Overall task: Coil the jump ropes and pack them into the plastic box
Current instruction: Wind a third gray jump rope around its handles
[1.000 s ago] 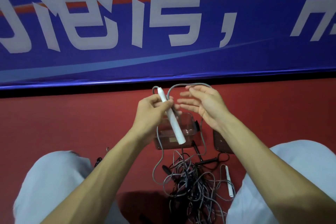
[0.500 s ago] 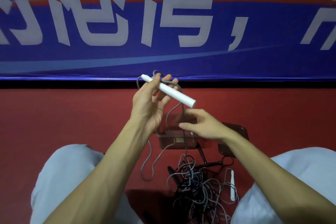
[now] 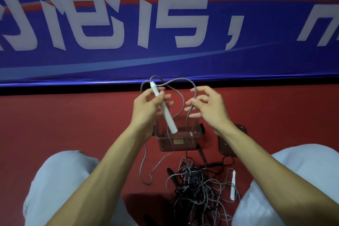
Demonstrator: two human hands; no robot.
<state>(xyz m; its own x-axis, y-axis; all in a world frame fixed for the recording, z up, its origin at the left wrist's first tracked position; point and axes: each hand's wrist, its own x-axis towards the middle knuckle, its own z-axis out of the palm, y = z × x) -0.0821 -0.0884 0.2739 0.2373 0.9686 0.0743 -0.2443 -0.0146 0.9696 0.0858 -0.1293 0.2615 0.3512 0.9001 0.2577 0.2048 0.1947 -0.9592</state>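
The grey rope point(image 3: 180, 97) I'm coiling makes one first loop between my left hand point(image 3: 146, 110), fingers curled round its white handle point(image 3: 163, 108), and my right hand point(image 3: 209, 108), pinching the cord, above the seemingly empty plastic box point(image 3: 183, 139), while the tangled pile point(image 3: 198, 185) waits on the red floor point(image 3: 73, 124), so I judge the job barely begun.

I see my left hand point(image 3: 146, 108) gripping a white handle point(image 3: 163, 108), right hand point(image 3: 207, 108) pinching its grey rope point(image 3: 194, 91) above the plastic box point(image 3: 185, 140).
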